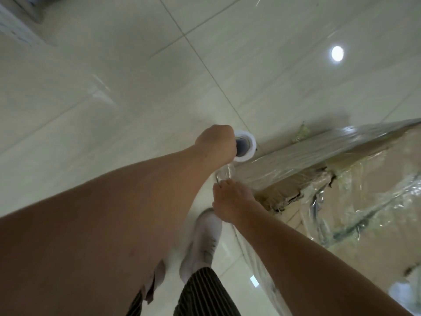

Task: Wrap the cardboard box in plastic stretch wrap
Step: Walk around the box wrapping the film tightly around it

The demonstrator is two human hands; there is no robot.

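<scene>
Box (355, 185) sits on the tiled floor (114, 87) at the right of my view. It's big and low, w/ film already over its near side and bunched loosely across the top, and torn cardboard shows at the near corner. L hand (215, 142) is a closed fist round the end of the roll (245, 145), held upright just off that corner. R hand (231, 201) is lower, at the corner edge, fingers curled down on the film (224, 176) where it gathers into a clear strand btw roll and box. It looks like a pinch, though the fingertips themselves are hidden. My shoe (205, 238) is right beside the box edge. Handling, as I judge it: the box is prob. too bulky to turn, so I'd walk the roll round it rather than lift anything. The cardboard is stiff on its faces but soft and ragged at that tear, so don't pull hard across it. Film is thin, stretchy and clingy, and ropes up if tension drops, so keep it taut and flat. Best hold is on the roll's core ends, not the wound film, w/ the other hand pinning the loose film vs the box side.
</scene>
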